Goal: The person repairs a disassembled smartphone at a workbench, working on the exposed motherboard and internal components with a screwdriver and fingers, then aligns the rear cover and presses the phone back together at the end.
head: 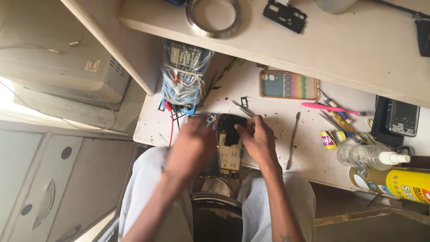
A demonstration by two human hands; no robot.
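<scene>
While the opened smartphone (pixel 226 145) is laid lengthwise, pointing away from the body at the near edge of the surface (pixel 304 143), it's pinned by the left hand (pixel 192 145), and its black top cover gets pinched by the right hand (pixel 257 139).

A grey display on a plastic-wrapped meter (pixel 184 71) is seen at the table's back left, a yellow spray can (pixel 394 183) with a label lies at the right edge, beside a clear spray bottle (pixel 369 156), and a white sticker (pixel 92 65) is fixed to a grey box.
</scene>
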